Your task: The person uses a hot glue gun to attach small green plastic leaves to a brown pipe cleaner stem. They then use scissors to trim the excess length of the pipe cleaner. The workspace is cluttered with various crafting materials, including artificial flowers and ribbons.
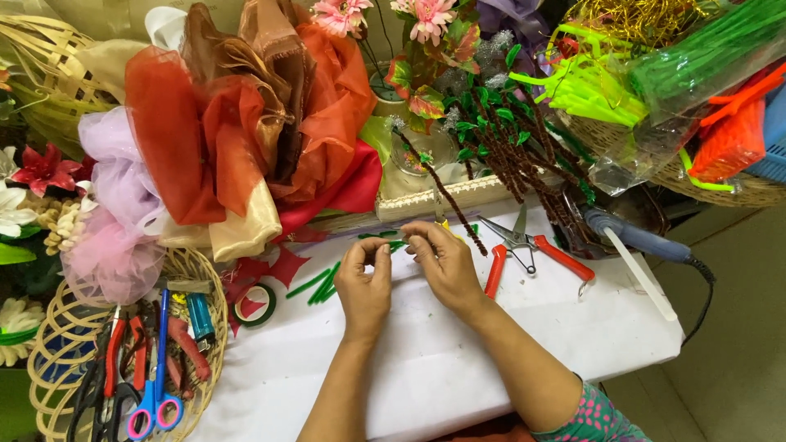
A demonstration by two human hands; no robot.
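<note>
My left hand and my right hand meet over a white-covered table, fingertips pinched together on a short green pipe cleaner piece. More green pieces lie just left of my left hand. A brown pipe cleaner stem rises from my right fingertips toward a branch of brown stems with green leaves.
Red-handled pliers lie right of my hands, a blue glue gun beyond. A wicker basket at left holds scissors and tools. A tape roll, orange and pink fabric, artificial flowers and baskets of pipe cleaners crowd the back.
</note>
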